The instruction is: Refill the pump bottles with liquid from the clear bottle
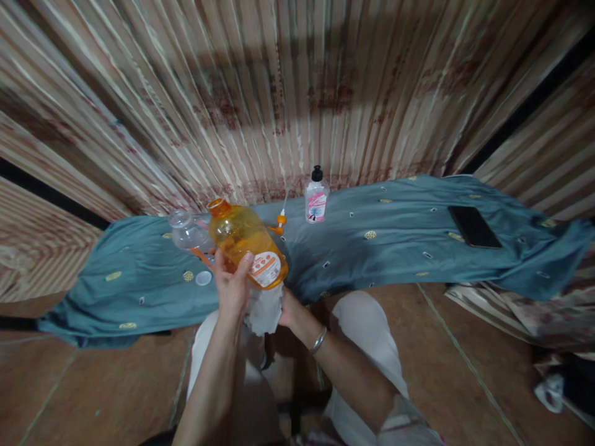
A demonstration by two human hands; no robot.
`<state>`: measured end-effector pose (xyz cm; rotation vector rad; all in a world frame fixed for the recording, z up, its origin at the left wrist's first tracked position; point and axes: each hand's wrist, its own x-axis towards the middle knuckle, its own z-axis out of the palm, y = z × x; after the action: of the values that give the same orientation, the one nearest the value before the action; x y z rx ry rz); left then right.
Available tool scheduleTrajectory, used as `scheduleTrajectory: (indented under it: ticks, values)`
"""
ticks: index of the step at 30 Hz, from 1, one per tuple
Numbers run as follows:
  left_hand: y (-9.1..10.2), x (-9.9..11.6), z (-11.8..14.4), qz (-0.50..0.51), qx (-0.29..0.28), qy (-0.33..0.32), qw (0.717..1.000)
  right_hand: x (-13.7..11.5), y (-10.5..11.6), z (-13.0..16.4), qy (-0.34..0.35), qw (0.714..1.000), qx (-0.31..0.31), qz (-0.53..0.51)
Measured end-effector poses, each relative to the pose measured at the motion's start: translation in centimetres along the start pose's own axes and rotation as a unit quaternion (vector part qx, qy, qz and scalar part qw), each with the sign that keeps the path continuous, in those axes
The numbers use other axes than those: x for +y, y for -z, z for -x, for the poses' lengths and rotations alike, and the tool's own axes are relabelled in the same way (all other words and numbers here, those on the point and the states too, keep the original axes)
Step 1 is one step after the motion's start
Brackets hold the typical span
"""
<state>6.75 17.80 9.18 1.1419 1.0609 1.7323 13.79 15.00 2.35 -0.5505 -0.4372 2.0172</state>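
My left hand (pixel 231 286) grips an orange see-through bottle (pixel 242 238) with a white and orange label, tilted with its open neck pointing up and left. My right hand (pixel 287 308) holds a white cloth (pixel 264 310) against the bottle's base. Both hands are over the near edge of a blue-grey patterned cloth (pixel 395 229) spread on the floor. A metal bangle sits on my right wrist.
A clear bottle (pixel 188 232) lies behind the orange one. A small white pump bottle (pixel 317 198) with a black cap stands near the curtain. A dark phone (pixel 474 226) lies at the right. A white cap (pixel 203 278) and orange pieces (pixel 280 222) rest nearby.
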Motion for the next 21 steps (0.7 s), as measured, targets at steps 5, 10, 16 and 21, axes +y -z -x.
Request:
scheduleTrajectory:
  ticks: [5,10,16,21]
  values:
    - [0.6,0.7,-0.1,0.018,0.011,0.01,1.0,-0.8,1.1,0.3,-0.008,0.999,0.03,-0.044]
    - [0.8,1.6,0.5,0.044,-0.014,0.051,0.998,-2.7,1.9,0.4,0.002,0.995,0.064,-0.073]
    - [0.3,1.8,1.2,0.049,-0.071,0.078,0.993,-4.3,1.7,1.0,0.07,0.99,0.097,-0.076]
    - [-0.1,1.3,1.5,0.016,-0.038,0.054,0.998,-5.0,1.5,1.0,0.123,0.981,0.124,-0.08]
